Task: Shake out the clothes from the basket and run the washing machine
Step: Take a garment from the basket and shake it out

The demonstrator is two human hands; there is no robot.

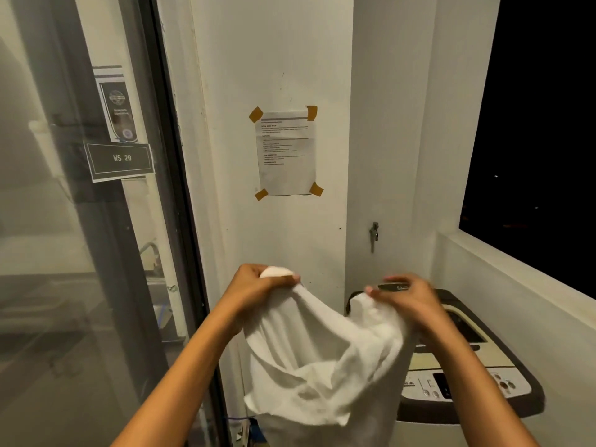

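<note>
A white garment (319, 359) hangs in the air between my two hands, in front of the wall. My left hand (258, 285) grips a bunched upper edge of it at centre. My right hand (406, 295) pinches the other upper edge a little lower to the right, blurred by motion. Behind and below the cloth stands the top-loading washing machine (464, 379), its control panel with buttons facing me and its lid partly hidden by my right arm. The basket is not in view.
A glass sliding door (80, 221) with a "WS 20" label fills the left. A taped paper notice (287, 153) hangs on the white wall. A tap (374, 235) sticks out above the machine. A low white ledge (516, 285) and dark window lie right.
</note>
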